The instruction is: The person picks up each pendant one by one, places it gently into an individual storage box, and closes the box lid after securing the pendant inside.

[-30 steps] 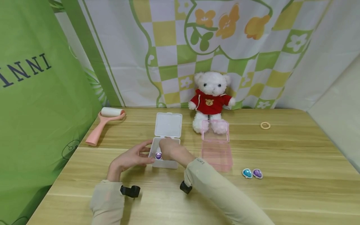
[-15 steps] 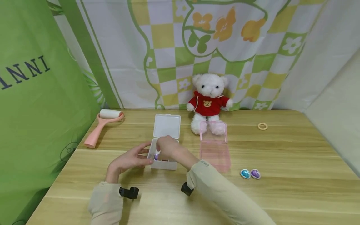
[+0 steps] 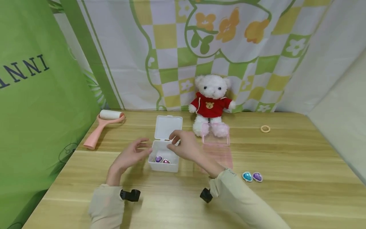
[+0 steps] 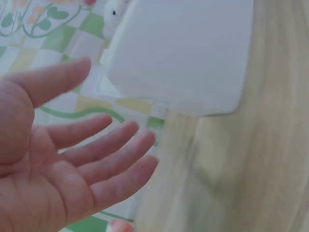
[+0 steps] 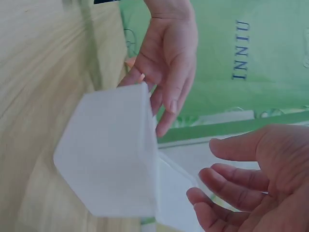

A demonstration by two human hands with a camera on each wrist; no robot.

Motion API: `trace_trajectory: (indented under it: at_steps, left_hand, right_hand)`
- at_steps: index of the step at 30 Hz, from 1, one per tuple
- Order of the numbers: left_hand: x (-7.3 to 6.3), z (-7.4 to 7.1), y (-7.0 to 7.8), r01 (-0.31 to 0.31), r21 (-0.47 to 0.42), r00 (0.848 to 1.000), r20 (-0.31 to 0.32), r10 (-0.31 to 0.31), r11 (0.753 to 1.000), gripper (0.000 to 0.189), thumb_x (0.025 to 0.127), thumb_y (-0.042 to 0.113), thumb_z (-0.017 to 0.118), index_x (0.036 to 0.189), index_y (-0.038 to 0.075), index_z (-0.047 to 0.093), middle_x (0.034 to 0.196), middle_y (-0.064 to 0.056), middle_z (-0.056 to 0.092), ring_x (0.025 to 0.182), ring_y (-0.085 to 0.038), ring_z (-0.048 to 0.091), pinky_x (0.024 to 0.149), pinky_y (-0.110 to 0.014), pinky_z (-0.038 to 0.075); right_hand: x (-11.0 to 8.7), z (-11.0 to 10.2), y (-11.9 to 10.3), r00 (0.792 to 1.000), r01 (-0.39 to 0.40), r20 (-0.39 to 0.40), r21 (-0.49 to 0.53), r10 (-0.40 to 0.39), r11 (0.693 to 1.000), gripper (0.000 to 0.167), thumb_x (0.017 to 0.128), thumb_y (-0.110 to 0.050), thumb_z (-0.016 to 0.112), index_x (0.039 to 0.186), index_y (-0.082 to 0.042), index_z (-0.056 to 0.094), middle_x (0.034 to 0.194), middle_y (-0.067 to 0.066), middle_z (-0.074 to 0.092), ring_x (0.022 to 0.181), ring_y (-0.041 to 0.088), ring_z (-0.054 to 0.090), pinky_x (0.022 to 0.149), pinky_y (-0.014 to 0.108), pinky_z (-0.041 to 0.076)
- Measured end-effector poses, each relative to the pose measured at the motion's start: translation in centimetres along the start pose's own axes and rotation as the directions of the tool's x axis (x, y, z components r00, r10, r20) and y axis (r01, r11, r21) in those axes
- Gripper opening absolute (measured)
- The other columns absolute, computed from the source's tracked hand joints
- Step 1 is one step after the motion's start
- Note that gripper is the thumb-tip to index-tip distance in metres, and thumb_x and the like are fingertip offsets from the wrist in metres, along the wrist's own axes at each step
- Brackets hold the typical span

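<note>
A white translucent box (image 3: 163,167) stands on the table with its hinged lid (image 3: 168,127) raised at the back. Inside, along the front wall, lie a purple gem (image 3: 158,158) and a pinkish-red gem (image 3: 166,161), both with pale rims. My left hand (image 3: 128,158) is beside the box's left wall, fingers spread and holding nothing; the left wrist view shows its palm bare. Over the box's right rim is my right hand (image 3: 187,147), its fingers loosely bent with nothing between them in the right wrist view (image 5: 251,186).
A transparent pink box (image 3: 218,154) lies open to the right, partly behind my right forearm. Further right are a blue gem (image 3: 247,176), a purple gem (image 3: 257,177) and a tan ring (image 3: 265,128). A teddy bear (image 3: 211,101) sits behind; a pink-handled roller (image 3: 103,127) lies left.
My right hand has come up out of the white box and moved right. The left hand has drawn slightly away from the box's side. Two gems now show inside it.
</note>
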State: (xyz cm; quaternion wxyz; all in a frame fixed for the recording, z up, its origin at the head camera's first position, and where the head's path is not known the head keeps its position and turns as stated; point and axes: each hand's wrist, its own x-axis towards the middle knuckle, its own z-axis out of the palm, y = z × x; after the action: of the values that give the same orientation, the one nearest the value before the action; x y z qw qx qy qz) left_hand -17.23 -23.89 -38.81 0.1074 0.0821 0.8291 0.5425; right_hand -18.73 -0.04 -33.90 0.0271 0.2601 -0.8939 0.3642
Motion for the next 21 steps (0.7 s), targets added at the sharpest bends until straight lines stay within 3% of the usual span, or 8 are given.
trace_trajectory:
  at_steps: [5,8,14,19,21]
  left_hand:
    - [0.1,0.4,2.1,-0.043,0.032,0.988,-0.144,0.047,0.999,0.05,0.095,0.017,0.061,0.136,-0.006,0.043,0.13,-0.028,0.052,0.119,-0.043,0.05,0.095,-0.049,0.045]
    - [0.4,1.4,4.0,-0.111,0.011,0.981,-0.162,0.111,0.994,0.046,0.094,0.013,0.062,0.133,-0.007,0.047,0.126,-0.027,0.055,0.117,-0.04,0.053,0.096,-0.048,0.044]
    - [1.5,5.4,7.4,-0.243,-0.047,0.969,-0.062,0.24,0.969,0.043,0.093,0.008,0.063,0.13,-0.008,0.049,0.121,-0.027,0.057,0.111,-0.036,0.057,0.096,-0.045,0.044]
    - [3.1,9.2,8.7,-0.309,-0.082,0.95,0.017,0.312,0.947,0.04,0.09,0.002,0.064,0.127,-0.007,0.052,0.118,-0.024,0.059,0.109,-0.037,0.058,0.094,-0.042,0.046]
    - [3.7,10.7,8.9,-0.31,-0.083,0.948,0.049,0.314,0.947,0.041,0.089,0.004,0.065,0.127,-0.006,0.052,0.12,-0.023,0.058,0.109,-0.039,0.057,0.093,-0.041,0.047]
  right_hand:
    - [-1.0,-2.5,1.2,0.999,-0.021,-0.04,0.076,0.024,0.997,0.019,0.081,-0.011,0.074,0.095,0.0,0.068,0.079,0.007,0.069,0.068,0.018,0.065,0.064,0.027,0.052]
    - [-1.7,-4.2,2.3,0.997,-0.036,-0.07,0.091,0.043,0.995,0.019,0.081,-0.01,0.073,0.096,0.001,0.069,0.083,0.009,0.07,0.072,0.022,0.066,0.068,0.03,0.053]
    - [-3.4,-6.6,4.9,0.99,-0.046,-0.129,0.116,0.061,0.992,0.015,0.081,-0.008,0.073,0.093,0.0,0.069,0.085,0.009,0.069,0.077,0.022,0.066,0.072,0.034,0.053]
    - [-5.3,-7.7,6.9,0.985,-0.069,-0.147,0.139,0.089,0.988,0.015,0.081,-0.004,0.072,0.094,0.003,0.068,0.086,0.01,0.069,0.078,0.023,0.066,0.071,0.034,0.053]
    - [-6.2,-8.2,7.5,0.983,-0.096,-0.147,0.131,0.115,0.987,0.015,0.083,-0.005,0.072,0.096,0.002,0.068,0.087,0.01,0.069,0.079,0.023,0.065,0.071,0.035,0.053]
